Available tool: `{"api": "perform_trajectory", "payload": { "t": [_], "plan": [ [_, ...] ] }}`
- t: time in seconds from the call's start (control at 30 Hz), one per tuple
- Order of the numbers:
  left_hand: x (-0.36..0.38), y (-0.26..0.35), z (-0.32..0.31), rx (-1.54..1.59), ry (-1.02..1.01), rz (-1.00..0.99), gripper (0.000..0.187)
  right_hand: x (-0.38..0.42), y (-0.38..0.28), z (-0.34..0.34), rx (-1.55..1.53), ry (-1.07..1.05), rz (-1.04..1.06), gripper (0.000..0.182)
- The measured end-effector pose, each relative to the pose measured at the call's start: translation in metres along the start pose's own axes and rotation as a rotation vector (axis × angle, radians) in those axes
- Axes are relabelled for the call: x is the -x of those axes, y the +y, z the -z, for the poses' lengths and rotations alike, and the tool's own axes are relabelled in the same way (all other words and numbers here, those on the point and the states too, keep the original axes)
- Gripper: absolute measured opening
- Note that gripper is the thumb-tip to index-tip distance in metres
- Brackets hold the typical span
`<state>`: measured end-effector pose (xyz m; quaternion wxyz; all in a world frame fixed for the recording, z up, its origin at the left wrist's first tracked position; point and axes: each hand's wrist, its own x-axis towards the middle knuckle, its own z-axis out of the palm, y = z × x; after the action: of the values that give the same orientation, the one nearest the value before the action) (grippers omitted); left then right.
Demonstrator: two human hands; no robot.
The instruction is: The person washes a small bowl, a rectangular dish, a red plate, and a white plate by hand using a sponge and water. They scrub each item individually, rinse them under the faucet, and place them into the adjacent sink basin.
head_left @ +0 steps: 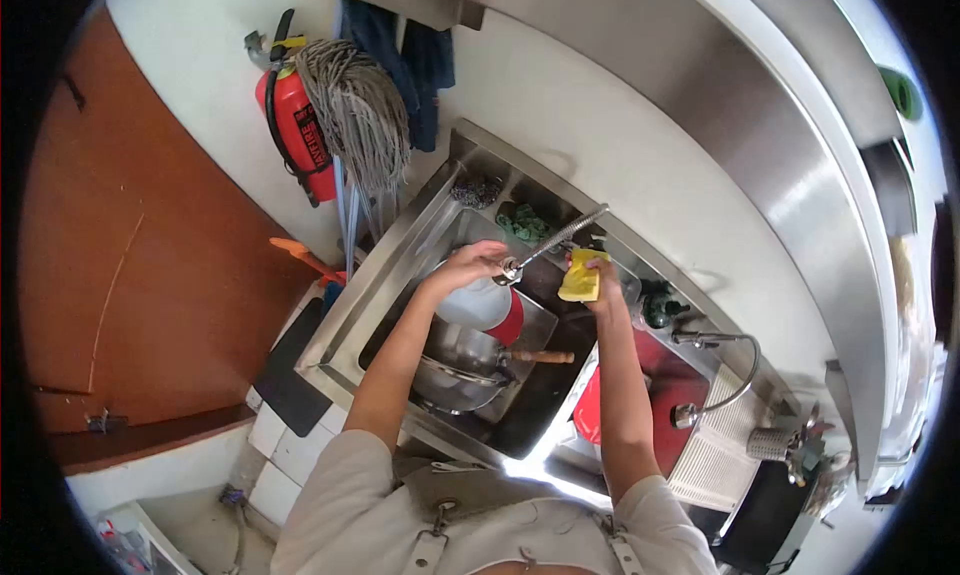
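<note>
Over the left sink basin, my left hand [474, 266] has its fingers closed on the spray head [510, 271] of a spring-necked tap [570, 231]. My right hand [606, 287] grips a yellow sponge [580, 277] to the right of that tap. Below my left hand lies a whitish bowl [472, 303], with a red piece [508, 319] at its right side. A metal pot [455, 360] sits nearer to me in the basin, and a wooden handle [543, 356] sticks out beside it.
On the sink's back ledge are a dark scouring pad [476, 191] and a green cloth [522, 221]. A second curved tap [745, 370] stands to the right, near a ribbed drainboard [712, 455]. A mop [358, 115] and a fire extinguisher [300, 135] hang at the left wall.
</note>
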<state>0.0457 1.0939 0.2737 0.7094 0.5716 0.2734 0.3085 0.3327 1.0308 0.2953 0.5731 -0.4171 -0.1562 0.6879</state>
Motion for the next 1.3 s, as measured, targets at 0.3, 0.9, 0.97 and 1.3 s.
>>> {"api": "perform_trajectory", "payload": {
  "t": [0.3,0.9,0.97,1.3],
  "plan": [
    [-0.03,-0.306,0.009,1.076,0.972,0.399,0.011,0.034,-0.027,-0.034,0.024,0.144,0.103,0.05],
    [-0.057,-0.254,0.013,1.311,1.551,0.318,0.016,0.129,0.082,-0.034,-0.004,0.18,-0.217,0.054],
    [-0.054,-0.248,0.013,1.306,1.52,0.304,0.016,0.123,0.082,-0.042,-0.003,0.173,-0.236,0.053],
    [-0.025,-0.195,-0.047,1.253,0.639,0.438,0.018,0.145,0.092,-0.055,-0.006,0.147,-0.235,0.046]
  ]
}}
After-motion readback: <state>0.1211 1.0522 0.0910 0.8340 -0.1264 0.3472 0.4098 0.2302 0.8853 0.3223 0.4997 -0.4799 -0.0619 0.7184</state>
